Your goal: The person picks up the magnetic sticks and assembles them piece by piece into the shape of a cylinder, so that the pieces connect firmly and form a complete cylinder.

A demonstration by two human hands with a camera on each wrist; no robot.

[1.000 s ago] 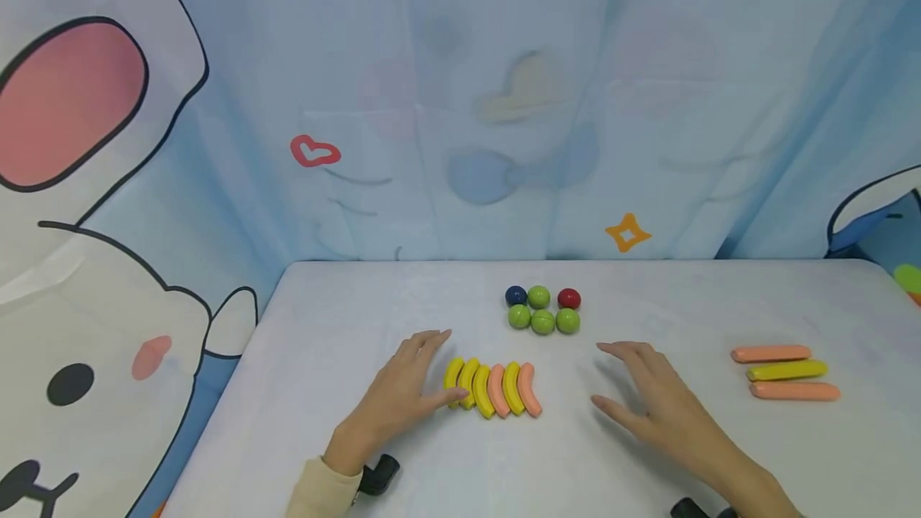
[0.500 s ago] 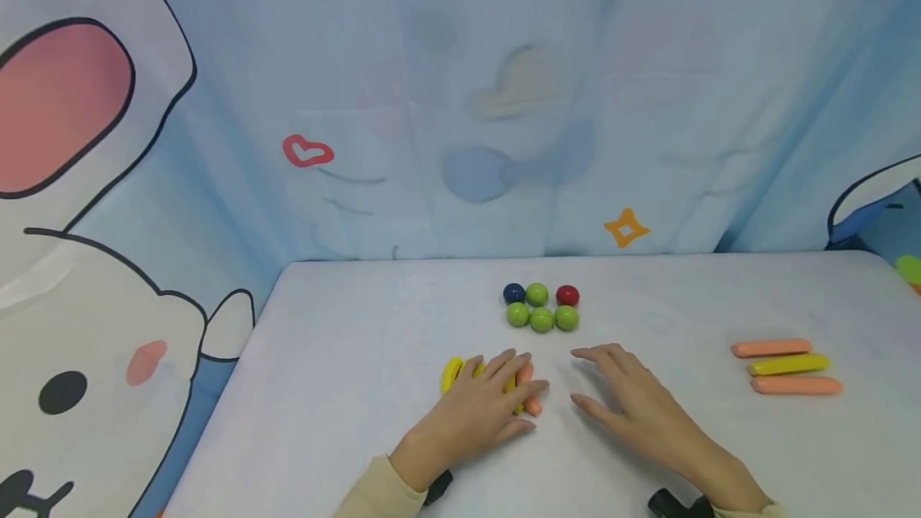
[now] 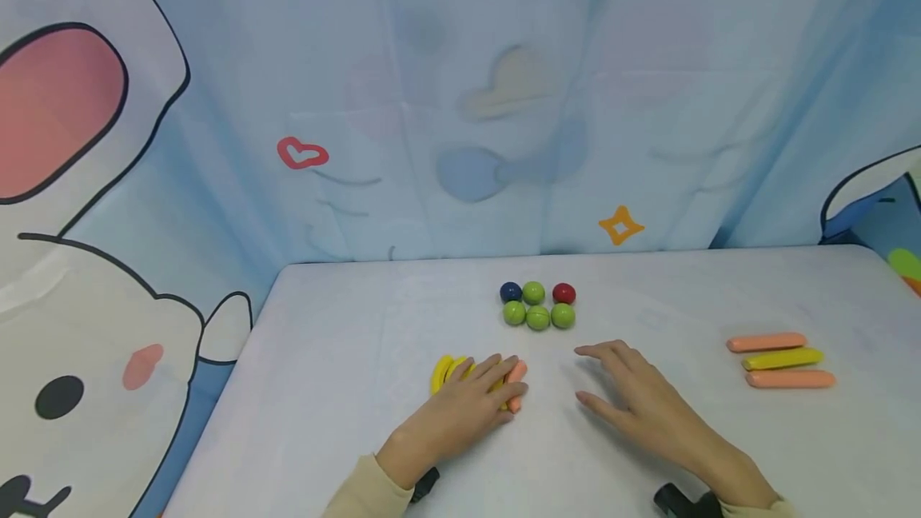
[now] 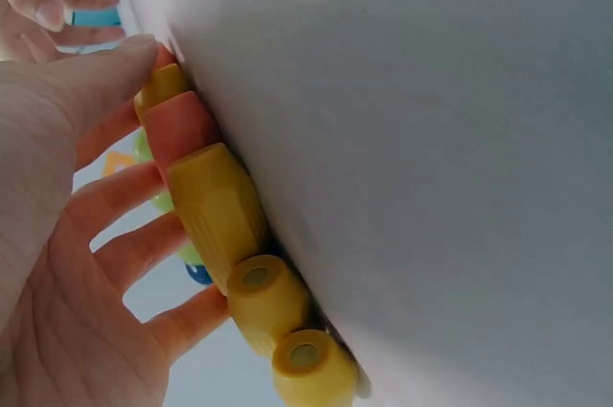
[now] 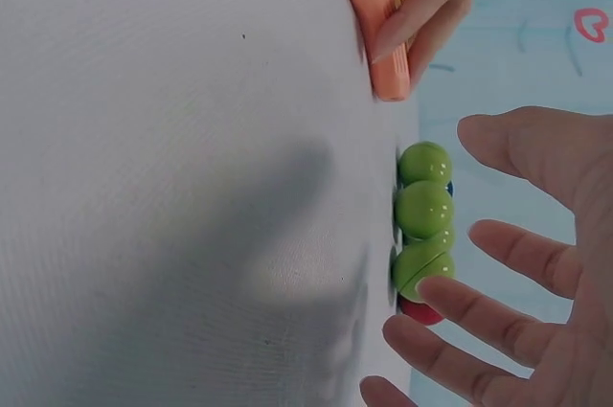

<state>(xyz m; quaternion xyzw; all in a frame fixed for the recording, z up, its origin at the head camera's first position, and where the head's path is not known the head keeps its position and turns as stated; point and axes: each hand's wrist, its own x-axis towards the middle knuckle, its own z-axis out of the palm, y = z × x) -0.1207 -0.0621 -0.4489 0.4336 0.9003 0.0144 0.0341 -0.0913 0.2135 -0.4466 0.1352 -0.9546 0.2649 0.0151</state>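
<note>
My left hand (image 3: 456,414) lies over a row of curved toy pieces, its fingers spread and touching them from above. The row holds yellow toy bananas (image 3: 440,375) and salmon-orange curved pieces (image 3: 516,372); its middle is hidden under the hand in the head view. From the left wrist, yellow banana ends (image 4: 220,211) line up side by side, with the thumb resting at the far end. To the right of the row, my right hand (image 3: 651,410) hovers over the table, fingers relaxed and apart, holding nothing.
Behind the hands stand small balls: several green ones (image 3: 538,317), a dark blue one (image 3: 511,292) and a red one (image 3: 564,293). At the right lie two salmon-orange sticks (image 3: 790,379) with a yellow stick (image 3: 783,358) between them. A blue curtain (image 3: 403,182) hangs behind the white table (image 3: 345,326).
My left hand has moved right from the row's left end and come down over the pieces. The right hand has shifted slightly left. The row has barely moved.
</note>
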